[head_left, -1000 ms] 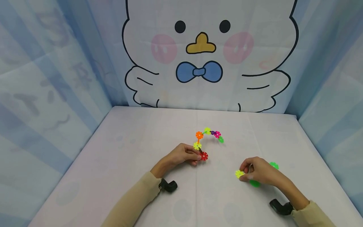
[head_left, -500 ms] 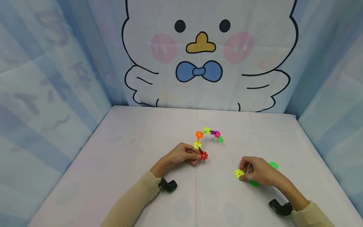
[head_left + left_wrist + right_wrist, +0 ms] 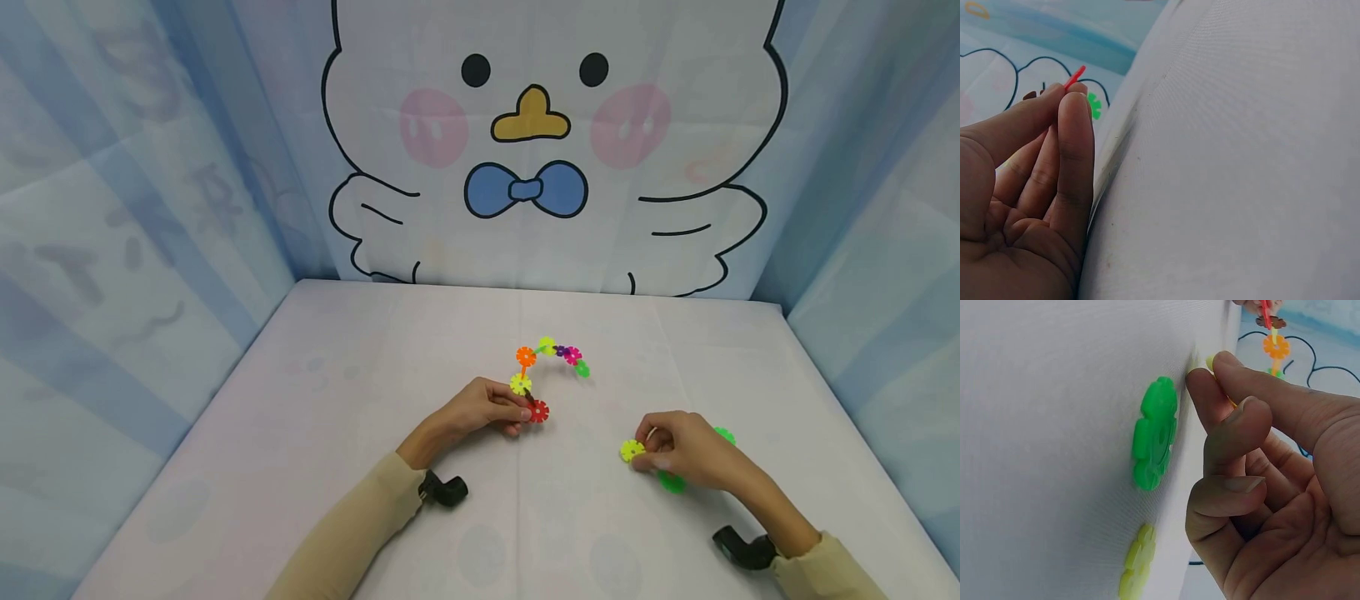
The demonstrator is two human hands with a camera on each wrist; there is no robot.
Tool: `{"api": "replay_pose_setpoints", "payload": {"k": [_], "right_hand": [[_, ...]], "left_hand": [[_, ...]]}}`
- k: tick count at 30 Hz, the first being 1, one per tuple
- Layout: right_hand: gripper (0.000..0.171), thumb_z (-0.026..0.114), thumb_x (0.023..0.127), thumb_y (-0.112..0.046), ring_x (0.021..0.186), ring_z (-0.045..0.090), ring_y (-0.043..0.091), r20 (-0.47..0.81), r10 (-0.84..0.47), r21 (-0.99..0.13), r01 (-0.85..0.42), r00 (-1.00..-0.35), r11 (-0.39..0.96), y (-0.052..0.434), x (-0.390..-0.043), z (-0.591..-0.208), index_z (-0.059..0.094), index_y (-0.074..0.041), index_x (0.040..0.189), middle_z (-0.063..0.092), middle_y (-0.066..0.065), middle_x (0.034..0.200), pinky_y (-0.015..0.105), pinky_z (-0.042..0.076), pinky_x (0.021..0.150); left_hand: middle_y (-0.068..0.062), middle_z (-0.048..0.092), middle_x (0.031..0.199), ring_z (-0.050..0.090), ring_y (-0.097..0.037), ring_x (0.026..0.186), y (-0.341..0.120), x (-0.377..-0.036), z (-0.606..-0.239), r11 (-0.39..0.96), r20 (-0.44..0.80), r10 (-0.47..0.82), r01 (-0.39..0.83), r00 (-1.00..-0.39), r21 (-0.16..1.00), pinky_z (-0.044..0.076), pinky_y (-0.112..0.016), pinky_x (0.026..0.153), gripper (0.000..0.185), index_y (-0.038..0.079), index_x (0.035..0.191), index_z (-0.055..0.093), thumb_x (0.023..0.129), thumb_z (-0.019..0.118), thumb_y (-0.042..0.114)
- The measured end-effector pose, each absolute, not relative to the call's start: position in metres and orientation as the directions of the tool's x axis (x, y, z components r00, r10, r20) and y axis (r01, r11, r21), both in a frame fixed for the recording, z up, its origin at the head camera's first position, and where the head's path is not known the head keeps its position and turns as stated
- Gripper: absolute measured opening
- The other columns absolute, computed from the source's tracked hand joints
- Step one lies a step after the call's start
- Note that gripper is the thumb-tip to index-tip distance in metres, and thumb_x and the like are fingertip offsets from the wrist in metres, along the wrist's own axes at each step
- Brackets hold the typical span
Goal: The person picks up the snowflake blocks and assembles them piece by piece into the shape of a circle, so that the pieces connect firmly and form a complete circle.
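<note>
A curved chain of snowflake discs lies on the white table, running from a red disc through yellow, orange, purple and pink to a green one. My left hand pinches the red end disc; the left wrist view shows only its thin red edge between the fingertips. To the right, my right hand pinches a loose yellow disc just above the table. The right wrist view shows the curled fingers beside a flat green disc.
Two loose green discs lie by the right hand, and a lime disc rests near its wrist. Cloth walls with a cartoon bird close in the back and sides. Black wrist mounts sit at both cuffs.
The right hand has shifted the yellow disc slightly away from me and to the left. The left hand and the chain have stayed put.
</note>
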State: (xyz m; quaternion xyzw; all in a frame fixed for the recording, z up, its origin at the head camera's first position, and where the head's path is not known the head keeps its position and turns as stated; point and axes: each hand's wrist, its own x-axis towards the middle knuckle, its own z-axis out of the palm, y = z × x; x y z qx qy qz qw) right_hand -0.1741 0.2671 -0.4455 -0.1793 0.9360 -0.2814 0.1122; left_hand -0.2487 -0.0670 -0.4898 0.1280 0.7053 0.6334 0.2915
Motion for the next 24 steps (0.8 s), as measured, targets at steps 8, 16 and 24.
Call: {"api": "replay_pose_setpoints", "payload": {"k": [8, 16, 24], "right_hand": [[0.021, 0.079, 0.082, -0.028, 0.062, 0.054, 0.002, -0.095, -0.391, -0.567, -0.273, -0.915, 0.777, 0.260, -0.177, -0.444, 0.068, -0.016, 0.094, 0.066, -0.007, 0.077, 0.019, 0.046, 0.059], [0.012, 0.073, 0.087, -0.021, 0.066, 0.049, 0.005, -0.012, -0.383, -0.530, -0.319, -0.924, 0.786, 0.245, -0.183, -0.444, 0.070, -0.020, 0.099, 0.066, -0.008, 0.082, 0.019, 0.042, 0.058], [0.007, 0.073, 0.087, -0.021, 0.063, 0.047, 0.007, 0.037, -0.366, -0.541, -0.327, -0.930, 0.775, 0.224, -0.190, -0.445, 0.072, -0.020, 0.095, 0.067, -0.008, 0.081, 0.019, 0.039, 0.055]], "left_hand": [[-0.009, 0.076, 0.087, 0.069, -0.012, 0.064, -0.067, -0.249, -0.490, 0.168, -0.240, 0.554, -0.175, -0.797, 0.970, 0.060, -0.026, 0.071, 0.024, 0.003, 0.104, 0.073, 0.084, 0.077, 0.017], [-0.009, 0.076, 0.087, 0.068, -0.012, 0.064, -0.068, -0.249, -0.491, 0.163, -0.241, 0.561, -0.179, -0.792, 0.970, 0.060, -0.025, 0.070, 0.024, 0.003, 0.104, 0.073, 0.084, 0.077, 0.017], [-0.009, 0.076, 0.087, 0.068, -0.012, 0.064, -0.068, -0.250, -0.490, 0.162, -0.239, 0.567, -0.178, -0.788, 0.971, 0.060, -0.026, 0.070, 0.024, 0.003, 0.104, 0.072, 0.084, 0.077, 0.017]]}}
